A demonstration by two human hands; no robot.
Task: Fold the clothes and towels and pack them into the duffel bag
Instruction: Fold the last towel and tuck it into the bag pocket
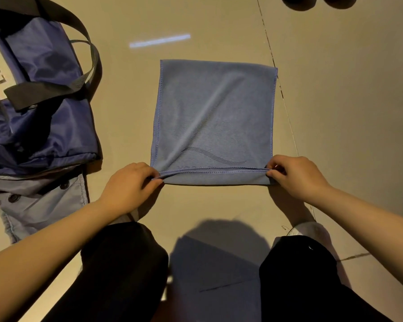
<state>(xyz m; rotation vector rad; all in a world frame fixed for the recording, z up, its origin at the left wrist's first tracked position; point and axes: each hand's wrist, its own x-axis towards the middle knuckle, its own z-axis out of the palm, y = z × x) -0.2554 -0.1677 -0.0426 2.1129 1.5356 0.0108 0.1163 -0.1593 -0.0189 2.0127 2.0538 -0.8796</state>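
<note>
- A blue towel point(213, 122) lies flat on the tan floor point(335, 89) in the centre of the frame, folded over so two stitched edges run together along its near side.
- The left hand point(128, 187) pinches the towel's lower-left corner between thumb and curled fingers.
- The right hand point(296, 175) pinches the lower-right corner the same way, with both layers caught in the grip.
- The near edge stretches straight between the two hands; the rest of the towel spreads away from them toward the top of the frame.
- A navy duffel bag point(40, 112) with black straps sits at the upper left, well apart from the towel's left edge.
- A pale blue garment point(40, 205) with dark buttons lies just below the bag, partly tucked under it.
- Bare floor surrounds the towel above and to the right, crossed by a tile seam brushing its upper-right corner.
</note>
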